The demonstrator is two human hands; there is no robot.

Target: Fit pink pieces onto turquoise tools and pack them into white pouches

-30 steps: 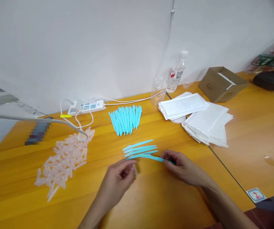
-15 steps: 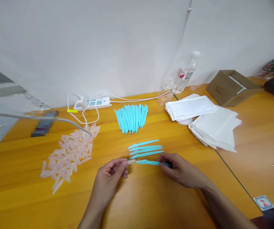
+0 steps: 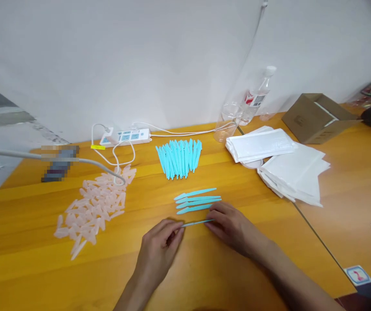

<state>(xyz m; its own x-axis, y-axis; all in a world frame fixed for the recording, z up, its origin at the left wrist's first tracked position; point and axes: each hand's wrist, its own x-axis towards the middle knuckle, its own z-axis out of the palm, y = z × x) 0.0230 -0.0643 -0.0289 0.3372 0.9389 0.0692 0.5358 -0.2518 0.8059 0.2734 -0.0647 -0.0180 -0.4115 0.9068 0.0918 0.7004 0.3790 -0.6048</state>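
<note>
Between my hands a thin blue stick [image 3: 196,223] lies roughly level, seen edge-on. My left hand [image 3: 161,244] pinches its left end, and the pale cap it held is hidden by the fingers. My right hand [image 3: 232,226] grips the stick's right end. Just beyond, several blue sticks [image 3: 198,200] lie side by side, the nearest passing by my right fingertips. A dense bundle of blue sticks [image 3: 179,159] rests farther back. On the left is a loose pile of pale pink translucent caps [image 3: 91,207].
A white power strip [image 3: 133,136] with cables and a phone [image 3: 61,163] are at the back left. Toward the right stand a clear cup [image 3: 224,125], a bottle [image 3: 255,97] and an open cardboard box [image 3: 315,119], with white packets [image 3: 295,168] in front.
My left hand has moved right and closed over the stick's left end, covering the pale cap. My right hand has shifted slightly left, and the stick has turned edge-on.
</note>
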